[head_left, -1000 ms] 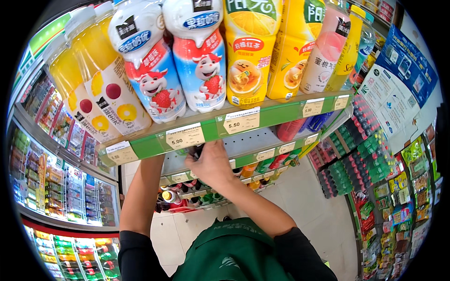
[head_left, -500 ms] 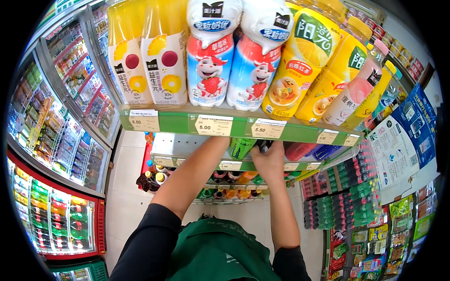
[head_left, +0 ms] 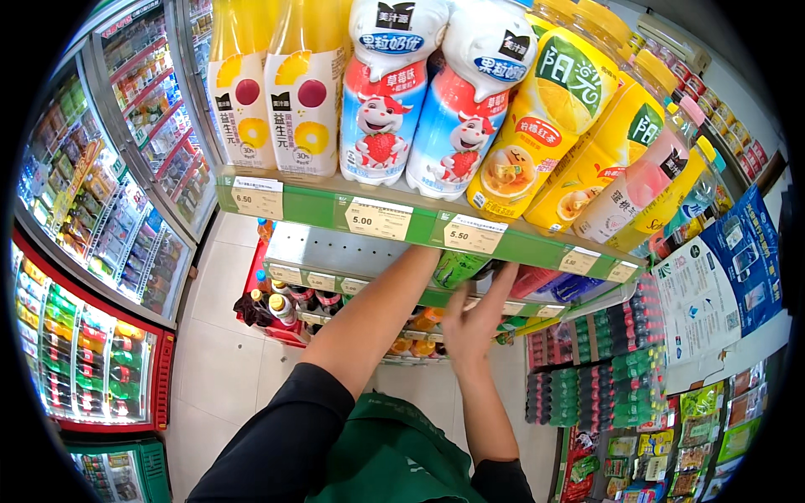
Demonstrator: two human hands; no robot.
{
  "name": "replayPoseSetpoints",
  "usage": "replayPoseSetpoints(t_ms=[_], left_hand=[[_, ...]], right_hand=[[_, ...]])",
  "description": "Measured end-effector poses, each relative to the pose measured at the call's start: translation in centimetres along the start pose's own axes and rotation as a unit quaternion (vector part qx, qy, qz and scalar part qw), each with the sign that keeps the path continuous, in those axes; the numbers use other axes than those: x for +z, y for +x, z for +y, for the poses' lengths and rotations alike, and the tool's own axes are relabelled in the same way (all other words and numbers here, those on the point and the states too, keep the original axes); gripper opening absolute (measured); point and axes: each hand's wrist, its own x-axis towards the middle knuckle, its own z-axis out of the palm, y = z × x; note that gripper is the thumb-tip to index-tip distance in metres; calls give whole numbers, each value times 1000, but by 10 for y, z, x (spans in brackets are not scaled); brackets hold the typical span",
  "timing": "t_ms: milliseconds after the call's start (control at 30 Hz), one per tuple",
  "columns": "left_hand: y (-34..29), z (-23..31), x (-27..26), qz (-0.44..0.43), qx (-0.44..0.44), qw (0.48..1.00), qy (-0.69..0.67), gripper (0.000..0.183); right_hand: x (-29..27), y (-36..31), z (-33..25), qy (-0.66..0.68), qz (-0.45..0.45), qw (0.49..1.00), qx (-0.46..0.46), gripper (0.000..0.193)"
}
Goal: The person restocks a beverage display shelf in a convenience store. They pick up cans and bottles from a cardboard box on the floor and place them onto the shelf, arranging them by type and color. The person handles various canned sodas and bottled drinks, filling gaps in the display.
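Note:
My left forearm reaches under the green-edged upper shelf [head_left: 310, 199], which hides the hand. Close to where it disappears is a bright green can [head_left: 458, 268] on the shelf below, with a dark can or bottle beside it. My right hand [head_left: 475, 323] is in front of that lower shelf, slightly blurred. Its fingers stretch up toward the dark item, thumb apart, and nothing shows in its grasp. Pink-red drinks [head_left: 530, 281] and blue-purple drinks [head_left: 574, 287] lie to the right of the cans.
Yellow juice bottles [head_left: 303, 109], strawberry milk drink bottles [head_left: 379, 126] and yellow lemon tea bottles [head_left: 537, 117] crowd the upper shelf. Left stand glass-door fridges [head_left: 138, 159]. Shrink-wrapped bottle packs [head_left: 595, 386] are stacked right. A blue poster [head_left: 749, 243] hangs beyond them.
My right hand has drawn down and back from the dark item, its fingers now more stretched. My left forearm has shifted right, still under the upper shelf. The view has turned slightly.

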Motion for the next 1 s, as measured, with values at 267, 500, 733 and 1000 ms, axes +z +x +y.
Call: replayPoseSetpoints(t_ms=[267, 500, 733, 1000], left_hand=[[1, 1, -4, -25, -17, 1000, -1, 52], [2, 1, -2, -70, -80, 994, 3, 53], [-10, 4, -23, -68, -39, 994, 71, 52], [-251, -3, -86, -428, 234, 817, 307, 49]], right_hand=[[7, -16, 5, -87, 9, 996, -10, 82], [21, -16, -3, -144, 73, 987, 20, 71], [21, -65, -20, -188, 129, 970, 81, 70], [-37, -206, -104, -277, 115, 915, 270, 59]])
